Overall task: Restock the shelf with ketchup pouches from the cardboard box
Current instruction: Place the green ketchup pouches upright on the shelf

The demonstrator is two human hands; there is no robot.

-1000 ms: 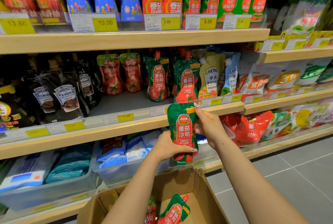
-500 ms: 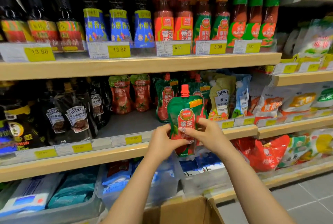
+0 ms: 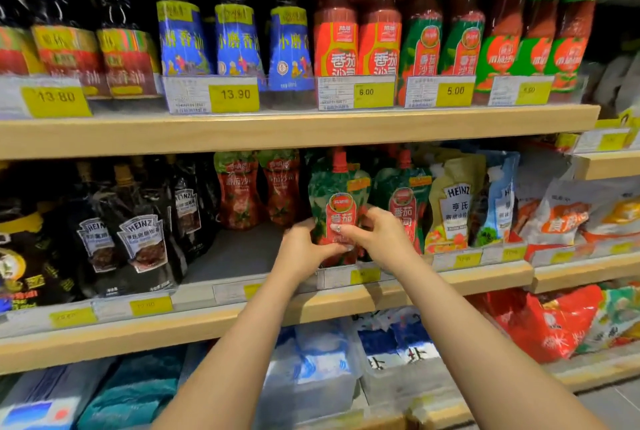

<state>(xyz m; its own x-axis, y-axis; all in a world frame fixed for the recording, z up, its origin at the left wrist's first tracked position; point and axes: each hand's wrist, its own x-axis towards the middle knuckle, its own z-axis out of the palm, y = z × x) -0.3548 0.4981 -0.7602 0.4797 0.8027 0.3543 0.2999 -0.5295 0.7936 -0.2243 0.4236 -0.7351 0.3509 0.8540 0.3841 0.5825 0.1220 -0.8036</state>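
Two hands, your left hand [image 3: 304, 242] and right hand [image 3: 377, 239], grasp the soft, floppy ketchup pouch [image 3: 337, 208] low on its sides, just left of the Heinz pouch [image 3: 453, 211]; support its base.

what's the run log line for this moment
step: placing | item: ketchup pouch upright | left hand: grips | right hand: grips | where: middle shelf front

Both bare forearms reach up toward twelve o'clock, converging from the lower edge of view. The left hand [image 3: 304, 242] curls its fingers and thumb around the held object's lower left side. The right hand [image 3: 377, 234] pinches it at three o'clock, thumb across the front, wrist bent slightly inward.
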